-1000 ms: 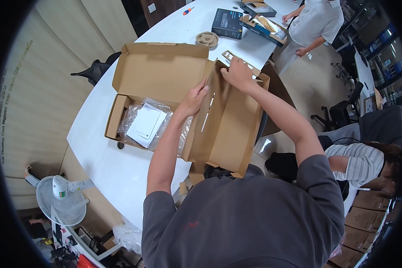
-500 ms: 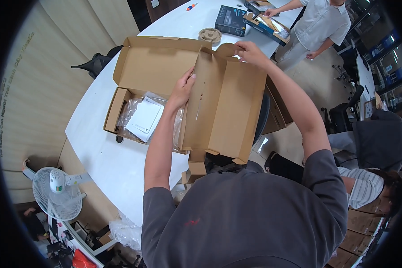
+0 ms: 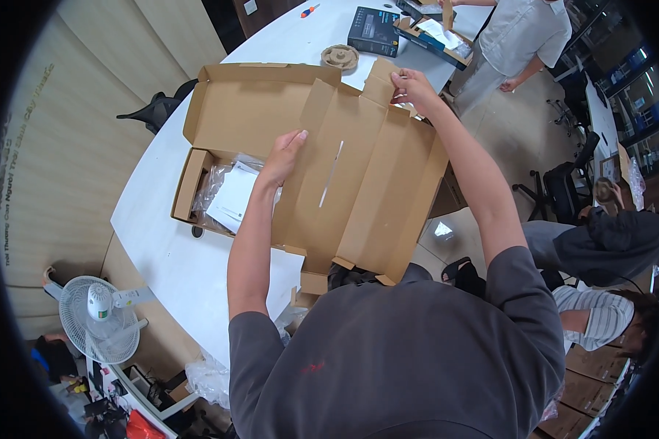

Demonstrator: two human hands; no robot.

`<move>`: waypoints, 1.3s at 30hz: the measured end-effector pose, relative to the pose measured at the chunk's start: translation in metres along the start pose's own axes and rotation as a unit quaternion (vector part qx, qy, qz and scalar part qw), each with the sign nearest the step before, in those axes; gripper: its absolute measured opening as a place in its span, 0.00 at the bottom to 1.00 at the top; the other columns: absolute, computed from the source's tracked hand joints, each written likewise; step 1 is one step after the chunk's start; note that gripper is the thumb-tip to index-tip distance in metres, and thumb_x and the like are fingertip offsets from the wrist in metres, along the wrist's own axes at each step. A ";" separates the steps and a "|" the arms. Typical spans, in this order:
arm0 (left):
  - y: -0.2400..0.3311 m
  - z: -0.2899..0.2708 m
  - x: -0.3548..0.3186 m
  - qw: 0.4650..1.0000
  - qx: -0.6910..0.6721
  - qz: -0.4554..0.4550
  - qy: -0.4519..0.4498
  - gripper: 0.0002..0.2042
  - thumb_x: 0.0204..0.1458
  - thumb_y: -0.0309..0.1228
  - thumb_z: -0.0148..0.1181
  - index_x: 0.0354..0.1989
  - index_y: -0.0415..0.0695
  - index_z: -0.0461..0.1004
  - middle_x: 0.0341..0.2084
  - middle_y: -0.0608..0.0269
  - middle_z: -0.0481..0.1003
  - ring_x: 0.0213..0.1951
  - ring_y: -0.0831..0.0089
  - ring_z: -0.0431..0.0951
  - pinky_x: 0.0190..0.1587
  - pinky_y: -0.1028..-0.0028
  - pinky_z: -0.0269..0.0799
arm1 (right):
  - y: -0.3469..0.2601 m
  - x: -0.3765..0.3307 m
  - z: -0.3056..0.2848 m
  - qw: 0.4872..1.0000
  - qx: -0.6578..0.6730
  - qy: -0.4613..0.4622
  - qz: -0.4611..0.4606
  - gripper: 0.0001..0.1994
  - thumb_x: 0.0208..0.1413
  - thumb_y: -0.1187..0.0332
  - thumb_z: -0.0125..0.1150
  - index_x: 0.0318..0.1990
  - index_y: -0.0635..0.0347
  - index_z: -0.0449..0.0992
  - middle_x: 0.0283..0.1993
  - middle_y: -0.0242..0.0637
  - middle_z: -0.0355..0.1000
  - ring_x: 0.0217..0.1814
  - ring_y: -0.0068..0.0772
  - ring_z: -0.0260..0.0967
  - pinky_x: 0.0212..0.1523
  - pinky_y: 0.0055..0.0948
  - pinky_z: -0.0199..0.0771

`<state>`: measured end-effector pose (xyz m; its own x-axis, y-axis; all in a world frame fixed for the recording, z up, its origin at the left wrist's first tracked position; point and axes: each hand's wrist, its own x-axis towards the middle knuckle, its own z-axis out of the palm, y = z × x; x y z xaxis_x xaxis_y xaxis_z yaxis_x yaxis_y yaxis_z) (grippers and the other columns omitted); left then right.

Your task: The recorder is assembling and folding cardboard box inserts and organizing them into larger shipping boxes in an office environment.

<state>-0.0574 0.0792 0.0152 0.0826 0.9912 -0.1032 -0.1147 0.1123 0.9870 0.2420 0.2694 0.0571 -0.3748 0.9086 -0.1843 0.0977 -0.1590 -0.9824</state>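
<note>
Unfolded carton, left fingers clamped on left edge, right fingers pinching far flap

Bright, diffuse indoor light. White counter near washed out, little texture. Hard glare spot on floor tiles; pale streaks on dark glass, far right. Soft shading along folds of unfolded cardboard, sharp enough there. Detail mushy toward rim; straight edges bowed, black vignette in corners.
</note>
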 end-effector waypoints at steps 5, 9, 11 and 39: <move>-0.018 0.000 0.001 0.999 -0.017 0.026 -0.006 0.18 0.64 0.41 0.51 0.46 0.36 0.74 0.36 0.65 0.78 0.36 0.79 0.76 0.40 0.77 0.72 | 0.025 0.021 -0.005 0.997 0.022 -0.023 0.077 0.09 0.64 0.64 0.55 0.40 0.60 0.72 0.30 0.32 0.71 0.26 0.23 0.68 0.29 0.29 0.73; -0.017 0.000 -0.001 0.998 -0.055 -0.012 -0.016 0.18 0.63 0.41 0.51 0.46 0.37 0.74 0.37 0.64 0.78 0.37 0.79 0.77 0.42 0.78 0.72 | 0.034 0.026 -0.005 0.988 0.061 -0.049 0.135 0.09 0.62 0.64 0.59 0.42 0.59 0.71 0.28 0.30 0.70 0.23 0.20 0.66 0.23 0.23 0.68; -0.020 -0.004 -0.004 0.998 -0.060 -0.018 -0.010 0.18 0.63 0.41 0.51 0.46 0.37 0.74 0.38 0.64 0.78 0.38 0.79 0.77 0.42 0.78 0.72 | 0.030 0.018 0.010 0.994 -0.007 -0.001 0.105 0.12 0.61 0.63 0.60 0.46 0.59 0.69 0.27 0.30 0.69 0.23 0.19 0.66 0.21 0.21 0.66; -0.041 -0.010 0.005 0.998 -0.038 -0.030 0.050 0.17 0.64 0.39 0.50 0.46 0.36 0.75 0.39 0.65 0.79 0.40 0.80 0.76 0.46 0.79 0.69 | 0.000 -0.044 0.023 0.908 -0.289 -0.244 -0.180 0.20 0.42 0.64 0.76 0.44 0.60 0.80 0.41 0.31 0.78 0.46 0.25 0.73 0.54 0.27 0.70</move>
<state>-0.0618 0.0800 -0.0271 -0.0079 0.9843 -0.1764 -0.1867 0.1719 0.9673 0.2371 0.2208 0.0642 -0.8291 0.5589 0.0161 0.3021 0.4719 -0.8283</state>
